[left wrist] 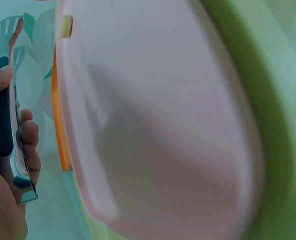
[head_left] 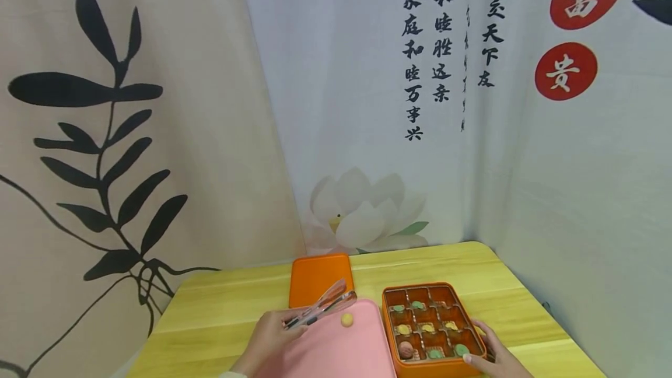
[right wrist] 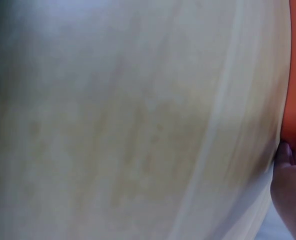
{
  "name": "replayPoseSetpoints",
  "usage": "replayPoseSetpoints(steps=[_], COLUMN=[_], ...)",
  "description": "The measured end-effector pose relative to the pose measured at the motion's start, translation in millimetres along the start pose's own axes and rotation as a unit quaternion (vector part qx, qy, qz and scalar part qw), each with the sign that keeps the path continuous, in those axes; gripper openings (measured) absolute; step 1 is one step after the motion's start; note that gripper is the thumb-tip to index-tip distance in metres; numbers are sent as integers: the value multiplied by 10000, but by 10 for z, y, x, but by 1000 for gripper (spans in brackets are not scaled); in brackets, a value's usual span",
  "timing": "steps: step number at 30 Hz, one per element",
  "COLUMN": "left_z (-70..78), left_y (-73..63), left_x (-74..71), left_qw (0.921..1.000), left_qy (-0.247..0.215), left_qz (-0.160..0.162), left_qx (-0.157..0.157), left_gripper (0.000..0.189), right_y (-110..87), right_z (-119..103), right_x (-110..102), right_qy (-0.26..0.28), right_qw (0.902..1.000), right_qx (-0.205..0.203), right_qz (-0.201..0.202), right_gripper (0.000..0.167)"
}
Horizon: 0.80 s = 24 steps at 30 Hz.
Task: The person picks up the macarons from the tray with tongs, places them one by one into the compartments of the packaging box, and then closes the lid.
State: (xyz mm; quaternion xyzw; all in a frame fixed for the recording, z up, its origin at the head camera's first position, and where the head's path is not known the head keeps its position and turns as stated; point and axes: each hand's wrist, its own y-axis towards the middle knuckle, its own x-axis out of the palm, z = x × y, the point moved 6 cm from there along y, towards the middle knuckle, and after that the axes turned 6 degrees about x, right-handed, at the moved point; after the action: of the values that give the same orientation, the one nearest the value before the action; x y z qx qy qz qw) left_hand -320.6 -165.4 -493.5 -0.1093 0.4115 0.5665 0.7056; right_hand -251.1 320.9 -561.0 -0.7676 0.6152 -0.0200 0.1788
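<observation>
My left hand grips a pair of food tongs with dark handle grips, its slotted heads spread apart over the pink tray. In the left wrist view, the thumb presses one arm of the tongs and the fingers curl round the other side. A small yellow ball lies on the tray, just below the tongs' tips. My right hand holds the near right corner of an orange box, thumb on the rim. Inside, a clear divided insert carries green and yellow pieces and a pinkish-brown ball.
Behind the tray lies a flat orange lid. The box stands right of the tray on a wood-grain table. A printed curtain hangs behind the table and along its right side.
</observation>
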Motion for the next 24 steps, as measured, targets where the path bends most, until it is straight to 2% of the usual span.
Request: replayPoseSetpoints(steps=[6,17,24], left_z=[-83,-97,-111], left_y=[-51,-113,-185], left_x=[4,5,53], left_qw=[9996,9994,9986], left_qy=[50,-104,-60], left_qz=[-246,-294,-500], left_qx=[-120,-129,-154], left_gripper=[16,17,14], right_y=[1,-48,-57], right_z=[-42,-93,-50], right_x=[-9,6,19], right_qy=[-446,-516,-458], right_qw=[9985,9975,9977], right_qx=[131,348,391], right_qz=[285,328,297], right_gripper=[81,81,81])
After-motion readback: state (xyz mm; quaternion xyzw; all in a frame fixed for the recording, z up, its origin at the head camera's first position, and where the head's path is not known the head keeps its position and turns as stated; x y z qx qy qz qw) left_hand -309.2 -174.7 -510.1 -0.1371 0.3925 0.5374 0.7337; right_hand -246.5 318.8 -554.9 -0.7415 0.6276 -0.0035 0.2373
